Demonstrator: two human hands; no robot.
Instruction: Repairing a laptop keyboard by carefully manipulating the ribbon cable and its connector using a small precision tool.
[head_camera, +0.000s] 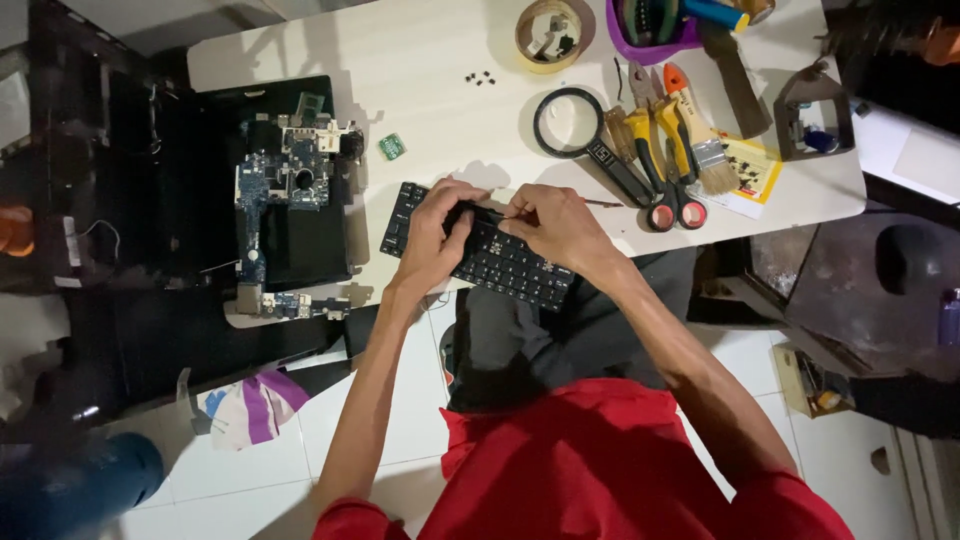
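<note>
Near the middle of the frame, a flat black rectangular laptop keyboard (500, 262) lies tilted, running from upper left to lower right across the near edge of the white table (420, 70) and out over the person's lap. Its face shows rows of small dark keys, most visible in the lower right part; the upper left corner pokes out beyond the left hand (438, 232). That hand lies on the keyboard's left part with fingers curled and pressed against the keys, the thumb tucked near the top edge. The right hand (556, 225) sits just beside it on the upper edge, fingers bent and drawn together, pinching a thin dark tool whose tip (603, 204) sticks out to the right; exactly what it is cannot be told. Left of the keyboard rests an opened black laptop base with a blue circuit board (285, 190). To the upper right lie a black-rimmed magnifying glass (570, 122), yellow-handled pliers (655, 135) and red-handled scissors (678, 205).
</note>
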